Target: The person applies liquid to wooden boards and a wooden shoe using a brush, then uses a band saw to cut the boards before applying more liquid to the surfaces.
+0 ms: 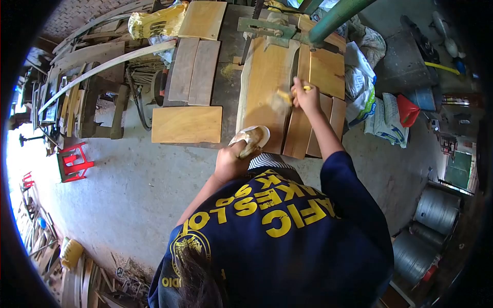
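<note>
My right hand [307, 97] is closed around the yellow handle of a paintbrush [284, 95], its bristles blurred over a long light wooden board [263, 72]. That board lies on the workbench with a pale raw edge along its left side. Near the bench's front edge, my left hand [229, 161] grips a shallow white container [264, 134] with brown stains or liquid in it; most of its far side is hidden. A narrower reddish plank [297, 134] lies right of the board, beneath my right forearm.
Other boards lie around the bench, including a yellowish one [186, 124] and two greyish ones [181, 72]. A green metal pipe [339, 21] with a clamp-like bracket [267, 26] crosses above the far end. A red stool [76, 162] stands on the floor at left.
</note>
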Tool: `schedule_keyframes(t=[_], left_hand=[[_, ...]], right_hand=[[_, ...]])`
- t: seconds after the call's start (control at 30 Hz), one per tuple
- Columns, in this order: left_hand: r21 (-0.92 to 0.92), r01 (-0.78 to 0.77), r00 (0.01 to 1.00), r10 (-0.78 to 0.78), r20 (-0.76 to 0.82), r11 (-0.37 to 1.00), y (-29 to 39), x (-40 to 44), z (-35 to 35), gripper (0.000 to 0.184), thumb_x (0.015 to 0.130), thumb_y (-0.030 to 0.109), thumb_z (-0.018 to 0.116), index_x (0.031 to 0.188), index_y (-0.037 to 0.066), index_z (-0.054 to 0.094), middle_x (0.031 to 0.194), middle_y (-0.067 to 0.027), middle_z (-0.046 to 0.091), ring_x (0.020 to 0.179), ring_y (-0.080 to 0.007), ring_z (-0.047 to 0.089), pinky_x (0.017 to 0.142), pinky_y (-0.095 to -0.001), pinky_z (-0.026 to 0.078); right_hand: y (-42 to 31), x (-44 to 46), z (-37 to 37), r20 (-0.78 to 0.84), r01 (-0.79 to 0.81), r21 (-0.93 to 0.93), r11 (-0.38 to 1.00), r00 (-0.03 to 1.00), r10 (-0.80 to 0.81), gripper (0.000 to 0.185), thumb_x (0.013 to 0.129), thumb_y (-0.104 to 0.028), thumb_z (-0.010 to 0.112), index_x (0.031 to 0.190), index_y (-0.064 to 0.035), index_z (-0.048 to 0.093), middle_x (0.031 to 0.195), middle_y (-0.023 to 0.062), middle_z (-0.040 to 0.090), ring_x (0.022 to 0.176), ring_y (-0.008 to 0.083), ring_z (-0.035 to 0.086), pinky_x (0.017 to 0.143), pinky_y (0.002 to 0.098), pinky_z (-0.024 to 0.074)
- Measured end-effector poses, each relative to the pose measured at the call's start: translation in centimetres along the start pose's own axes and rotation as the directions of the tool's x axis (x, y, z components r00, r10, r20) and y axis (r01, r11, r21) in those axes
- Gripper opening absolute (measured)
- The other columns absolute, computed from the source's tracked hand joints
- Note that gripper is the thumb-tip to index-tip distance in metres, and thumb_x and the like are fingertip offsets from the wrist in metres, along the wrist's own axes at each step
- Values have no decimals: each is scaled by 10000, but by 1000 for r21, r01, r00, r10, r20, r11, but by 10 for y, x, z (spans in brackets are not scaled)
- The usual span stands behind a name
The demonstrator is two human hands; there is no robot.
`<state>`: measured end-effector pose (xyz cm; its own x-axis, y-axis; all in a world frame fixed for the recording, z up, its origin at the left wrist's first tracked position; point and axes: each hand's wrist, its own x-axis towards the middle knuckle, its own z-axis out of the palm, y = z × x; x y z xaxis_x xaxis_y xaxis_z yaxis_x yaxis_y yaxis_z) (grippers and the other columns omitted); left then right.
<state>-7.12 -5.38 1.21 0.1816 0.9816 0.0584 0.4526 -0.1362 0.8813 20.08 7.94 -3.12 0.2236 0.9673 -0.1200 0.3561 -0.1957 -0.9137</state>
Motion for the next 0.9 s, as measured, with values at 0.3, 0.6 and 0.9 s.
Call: schedule_keyframes(t=[0.3,0.6,0.9], left_hand=[[-82,62,997,-58,59,995,-2,-2,-1,196,666,144,759,689,60,583,688,-186,601,627,-373,595,539,-377,486],[-31,35,996,-32,86,999,-1,5,1,169,627,111,721,695,68,572,665,-163,587,623,-355,598,552,-396,482],[-86,-26,993,35,109,996,1,13,-5,249,639,129,770,842,63,642,715,-151,622,643,-343,616,591,-389,492]], right_hand=[[-15,6,25,266,-166,169,972,957,117,402,939,-310,523,704,8,590,610,78,600,370,144,530,342,265,429],[17,94,27,-77,432,-107,895,894,-441,306,938,-230,533,764,15,590,684,65,591,536,156,584,510,297,454],[-18,60,56,288,-303,143,942,924,254,560,908,-491,497,714,29,572,549,101,574,355,173,542,305,264,411]])
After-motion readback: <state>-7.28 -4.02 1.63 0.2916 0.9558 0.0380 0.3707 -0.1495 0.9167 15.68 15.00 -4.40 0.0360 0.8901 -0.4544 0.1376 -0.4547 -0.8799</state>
